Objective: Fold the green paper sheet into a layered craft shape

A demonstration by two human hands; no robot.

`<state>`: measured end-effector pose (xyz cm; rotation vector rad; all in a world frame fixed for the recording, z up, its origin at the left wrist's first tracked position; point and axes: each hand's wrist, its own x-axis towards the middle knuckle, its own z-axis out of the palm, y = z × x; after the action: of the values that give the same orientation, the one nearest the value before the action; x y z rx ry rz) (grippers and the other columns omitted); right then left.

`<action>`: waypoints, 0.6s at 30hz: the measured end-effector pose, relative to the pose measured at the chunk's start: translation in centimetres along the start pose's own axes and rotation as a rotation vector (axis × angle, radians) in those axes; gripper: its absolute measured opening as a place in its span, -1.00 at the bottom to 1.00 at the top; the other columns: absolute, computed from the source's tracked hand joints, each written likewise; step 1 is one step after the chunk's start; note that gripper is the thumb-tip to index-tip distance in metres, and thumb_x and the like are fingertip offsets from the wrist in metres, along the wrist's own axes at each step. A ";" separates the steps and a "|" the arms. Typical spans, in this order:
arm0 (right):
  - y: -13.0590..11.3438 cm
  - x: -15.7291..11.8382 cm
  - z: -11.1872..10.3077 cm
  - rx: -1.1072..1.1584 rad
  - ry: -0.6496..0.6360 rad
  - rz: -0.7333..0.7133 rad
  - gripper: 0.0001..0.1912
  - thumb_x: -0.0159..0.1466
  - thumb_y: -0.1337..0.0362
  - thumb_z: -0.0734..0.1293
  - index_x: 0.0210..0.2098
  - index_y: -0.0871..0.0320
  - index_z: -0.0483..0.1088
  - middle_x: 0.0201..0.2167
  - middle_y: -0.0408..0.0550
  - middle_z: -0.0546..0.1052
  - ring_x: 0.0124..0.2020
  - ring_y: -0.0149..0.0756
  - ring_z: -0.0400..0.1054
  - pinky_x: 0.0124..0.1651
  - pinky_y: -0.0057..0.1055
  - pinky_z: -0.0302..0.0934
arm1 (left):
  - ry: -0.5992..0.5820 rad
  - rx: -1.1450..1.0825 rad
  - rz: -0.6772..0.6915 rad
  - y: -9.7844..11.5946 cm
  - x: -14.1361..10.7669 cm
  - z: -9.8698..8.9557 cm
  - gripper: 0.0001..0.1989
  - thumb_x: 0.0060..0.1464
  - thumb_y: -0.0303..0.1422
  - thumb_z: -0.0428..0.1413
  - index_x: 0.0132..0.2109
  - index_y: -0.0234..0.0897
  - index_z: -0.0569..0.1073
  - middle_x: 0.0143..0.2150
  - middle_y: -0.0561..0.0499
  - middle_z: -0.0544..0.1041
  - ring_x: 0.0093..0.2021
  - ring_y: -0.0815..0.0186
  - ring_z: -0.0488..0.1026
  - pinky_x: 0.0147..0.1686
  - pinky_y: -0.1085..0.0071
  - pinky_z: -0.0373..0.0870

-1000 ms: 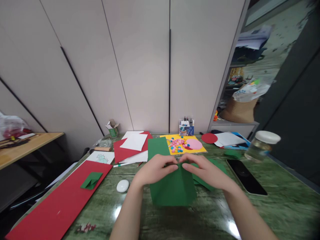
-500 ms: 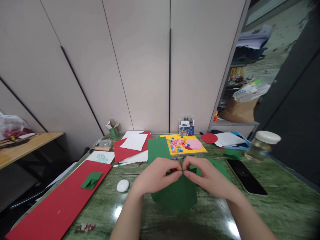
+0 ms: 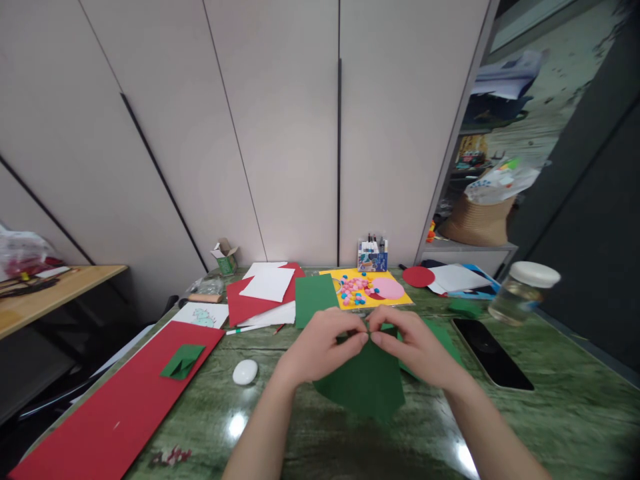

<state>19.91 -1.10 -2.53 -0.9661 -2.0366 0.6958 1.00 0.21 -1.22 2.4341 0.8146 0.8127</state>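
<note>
A green paper sheet (image 3: 365, 383) hangs from the fingertips of both hands above the green table. My left hand (image 3: 327, 343) pinches its top edge between thumb and forefinger. Close beside it, my right hand (image 3: 413, 347) grips the same edge, thumb and forefinger together. The sheet's lower edge is blurred. Behind the hands lies a green rectangular sheet (image 3: 316, 299), and more green paper (image 3: 443, 337) is partly covered by my right hand. A small folded green piece (image 3: 183, 362) rests on a long red sheet (image 3: 125, 407) at the left.
A white oval object (image 3: 245, 372) sits left of my left hand. On the right are a black phone (image 3: 493, 353) and a lidded jar (image 3: 523, 293). Small coloured pieces (image 3: 354, 290) lie on a yellow sheet (image 3: 400, 295) at the back, near a pen box (image 3: 373, 255).
The held green sheet has shifted slightly right and changed its tilt. Both hands have moved slightly right with it, their fingertips still together at its top edge.
</note>
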 end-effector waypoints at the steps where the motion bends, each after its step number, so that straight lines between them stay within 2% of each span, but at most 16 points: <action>1: 0.1 0.0 0.0 0.007 0.004 -0.002 -0.90 0.22 0.34 0.21 -0.44 0.13 0.26 -0.48 -0.17 0.35 -0.41 -0.37 0.20 -0.36 -0.46 0.06 | 0.005 -0.002 -0.001 -0.1 0.0 0.1 -0.83 0.14 -0.43 -0.01 -0.40 -0.27 0.40 -0.44 0.10 0.45 -0.36 0.39 0.33 -0.28 0.50 0.19; 13: 0.4 0.2 0.2 0.054 0.033 0.013 -0.88 0.23 0.29 0.22 -0.44 0.13 0.26 -0.48 -0.17 0.34 -0.42 -0.36 0.20 -0.37 -0.45 0.08 | 0.018 -0.033 -0.051 -0.2 0.1 0.2 -0.83 0.13 -0.41 -0.01 -0.40 -0.27 0.41 -0.45 0.10 0.43 -0.37 0.38 0.32 -0.33 0.50 0.19; 18: 0.8 0.4 -0.3 0.051 0.048 0.081 -0.77 0.25 0.17 0.22 -0.48 0.14 0.27 -0.52 -0.17 0.32 -0.45 -0.37 0.18 -0.41 -0.46 0.07 | -0.005 -0.083 -0.120 -0.3 0.1 -0.1 -0.85 0.13 -0.35 -0.01 -0.36 -0.26 0.41 -0.44 0.11 0.42 -0.41 0.40 0.30 -0.39 0.51 0.17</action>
<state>20.25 -0.28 -2.76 -1.0307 -1.9381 0.7572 0.87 0.51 -1.25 2.2899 0.8968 0.7788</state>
